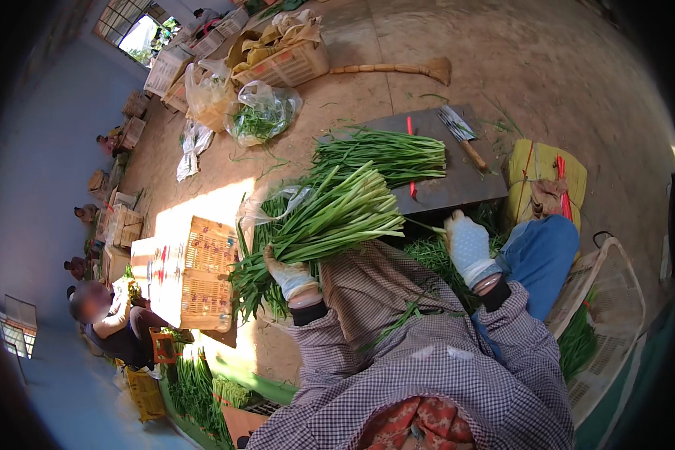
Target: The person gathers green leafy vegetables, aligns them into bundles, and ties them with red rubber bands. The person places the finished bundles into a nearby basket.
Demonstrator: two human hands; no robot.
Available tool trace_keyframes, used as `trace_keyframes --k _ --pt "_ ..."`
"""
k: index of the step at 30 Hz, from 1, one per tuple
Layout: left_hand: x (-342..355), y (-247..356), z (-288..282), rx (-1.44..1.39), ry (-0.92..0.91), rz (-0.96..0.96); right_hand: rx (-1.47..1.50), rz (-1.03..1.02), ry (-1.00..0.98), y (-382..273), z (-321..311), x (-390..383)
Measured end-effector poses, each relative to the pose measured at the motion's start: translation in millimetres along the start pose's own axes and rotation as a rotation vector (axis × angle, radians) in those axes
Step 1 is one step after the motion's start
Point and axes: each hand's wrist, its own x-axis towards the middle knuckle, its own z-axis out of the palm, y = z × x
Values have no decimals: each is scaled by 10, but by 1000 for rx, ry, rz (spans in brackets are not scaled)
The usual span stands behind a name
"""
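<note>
My gloved left hand (289, 275) is closed round the lower side of a large bunch of long green chives (345, 214), its pale cut ends pointing right. To the right, above my lap, my gloved right hand (469, 246) pinches a single thin stalk (429, 226). Beyond the held bunch, a second pile of chives (386, 155) lies across a dark board (446, 193). A red tie (410, 126) runs beneath that pile. On the board's far right rests a broad-bladed knife (461, 135) with a wooden handle.
A yellow bundle (521, 199) with red ties (562, 176) sits right of the board. Loose greens (435, 259) lie below it. A plastic crate (208, 274) stands at left, near a seated person (116, 330). Farther off are a bag of greens (262, 116) and a broom (427, 70).
</note>
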Motion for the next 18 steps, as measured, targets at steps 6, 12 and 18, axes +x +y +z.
trace_keyframes --k 6,12,18 --pt "-169 -16 210 -7 14 -6 265 -38 463 -265 -695 -34" --pt "-202 -53 262 234 -52 196 249 -178 367 -894 -382 496" --pt "-173 -21 259 62 50 109 397 -132 433 -973 17 604"
